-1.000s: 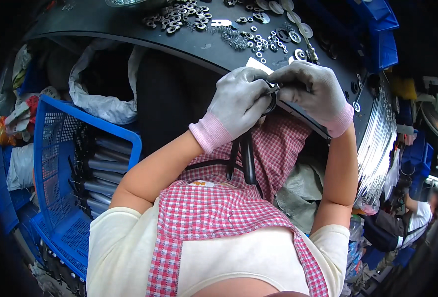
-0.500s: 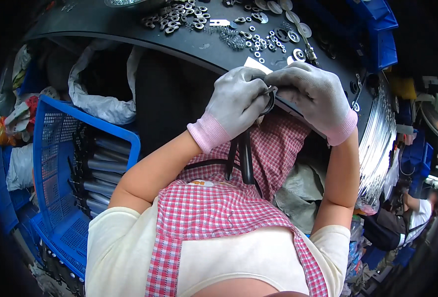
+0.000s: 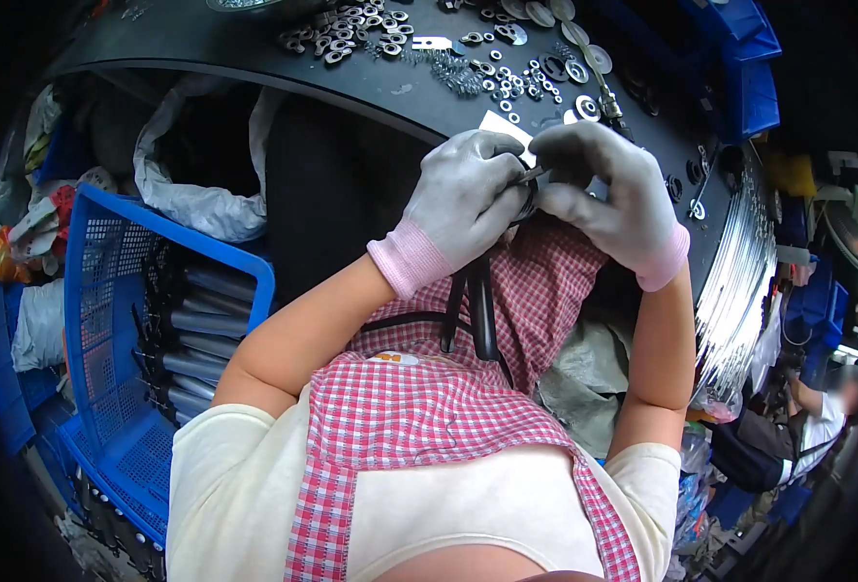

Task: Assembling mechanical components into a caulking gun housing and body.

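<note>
My left hand [image 3: 463, 199], in a grey-white glove with a pink cuff, is closed round a dark part at the near edge of the bench. A small flat metal piece [image 3: 532, 175] sticks out by its thumb and fingertips; the rest of the part is mostly hidden. Below that hand a black tube [image 3: 482, 315] and a black strap hang over my checked apron [image 3: 429, 407]. My right hand [image 3: 618, 194], gloved alike, curves beside the part with a gap between thumb and fingers. Its thumb tip is close to the part; I cannot tell whether they touch.
On the dark bench [image 3: 254, 48] lie metal lugs [image 3: 351, 34], springs [image 3: 456, 76], small rings [image 3: 521, 85] and round discs [image 3: 584, 107]. A blue basket [image 3: 167, 228] with grey tubes stands left. Thin metal rods [image 3: 739, 281] and blue bins [image 3: 744, 68] are right; a person [image 3: 817, 417] sits beyond.
My right hand's fingers have come away from the metal piece and spread from the thumb, the hand turning a little. My left hand has stayed in place with its hold.
</note>
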Action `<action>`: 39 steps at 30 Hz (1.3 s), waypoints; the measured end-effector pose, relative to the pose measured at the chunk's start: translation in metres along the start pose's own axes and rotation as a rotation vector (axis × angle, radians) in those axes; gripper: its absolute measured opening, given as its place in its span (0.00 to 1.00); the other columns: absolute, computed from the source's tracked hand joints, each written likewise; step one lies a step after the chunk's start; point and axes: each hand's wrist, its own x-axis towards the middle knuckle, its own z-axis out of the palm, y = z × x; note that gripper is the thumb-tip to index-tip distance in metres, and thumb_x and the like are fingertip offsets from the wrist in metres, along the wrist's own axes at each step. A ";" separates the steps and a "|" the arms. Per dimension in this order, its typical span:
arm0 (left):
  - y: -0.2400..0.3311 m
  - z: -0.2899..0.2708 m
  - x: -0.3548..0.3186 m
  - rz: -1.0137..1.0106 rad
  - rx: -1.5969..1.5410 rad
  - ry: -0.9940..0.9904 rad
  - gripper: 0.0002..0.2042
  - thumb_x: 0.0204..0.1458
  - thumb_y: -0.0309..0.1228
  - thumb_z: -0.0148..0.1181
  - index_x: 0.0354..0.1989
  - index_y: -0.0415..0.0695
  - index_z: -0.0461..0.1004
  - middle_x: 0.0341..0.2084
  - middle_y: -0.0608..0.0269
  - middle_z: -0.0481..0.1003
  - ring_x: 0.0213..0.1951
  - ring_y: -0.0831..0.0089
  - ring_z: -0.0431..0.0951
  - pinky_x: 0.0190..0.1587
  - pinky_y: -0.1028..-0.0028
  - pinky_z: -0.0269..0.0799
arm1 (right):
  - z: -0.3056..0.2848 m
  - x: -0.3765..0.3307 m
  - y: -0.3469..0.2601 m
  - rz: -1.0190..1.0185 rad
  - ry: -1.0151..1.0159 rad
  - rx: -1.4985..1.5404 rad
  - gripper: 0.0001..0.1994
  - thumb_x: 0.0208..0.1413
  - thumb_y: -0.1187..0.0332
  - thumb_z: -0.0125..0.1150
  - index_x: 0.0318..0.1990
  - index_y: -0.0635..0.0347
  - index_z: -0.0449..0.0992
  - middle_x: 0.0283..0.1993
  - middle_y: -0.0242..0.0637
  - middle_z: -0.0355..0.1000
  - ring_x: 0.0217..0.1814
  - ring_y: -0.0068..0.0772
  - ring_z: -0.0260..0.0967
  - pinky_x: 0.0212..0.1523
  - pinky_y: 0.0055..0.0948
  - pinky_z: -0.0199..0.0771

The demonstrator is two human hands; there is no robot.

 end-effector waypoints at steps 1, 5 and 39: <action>0.000 0.001 0.000 -0.003 0.003 0.004 0.09 0.50 0.30 0.55 0.35 0.37 0.73 0.42 0.50 0.73 0.45 0.52 0.72 0.49 0.59 0.66 | 0.006 -0.003 0.017 0.014 0.140 0.206 0.10 0.53 0.74 0.58 0.44 0.61 0.75 0.33 0.36 0.74 0.32 0.24 0.71 0.37 0.23 0.73; 0.003 0.002 0.004 -0.005 -0.017 0.000 0.07 0.50 0.29 0.55 0.32 0.37 0.72 0.41 0.49 0.73 0.45 0.52 0.72 0.49 0.59 0.66 | 0.012 0.003 0.071 0.221 0.161 -0.289 0.11 0.54 0.69 0.59 0.43 0.62 0.77 0.40 0.46 0.77 0.41 0.41 0.76 0.43 0.33 0.73; 0.005 0.004 -0.001 -0.134 -0.020 -0.052 0.05 0.50 0.27 0.53 0.29 0.39 0.73 0.44 0.49 0.72 0.44 0.56 0.71 0.50 0.61 0.64 | 0.016 -0.143 0.128 0.354 0.577 -0.581 0.13 0.46 0.71 0.65 0.43 0.53 0.79 0.38 0.38 0.72 0.41 0.42 0.71 0.43 0.35 0.72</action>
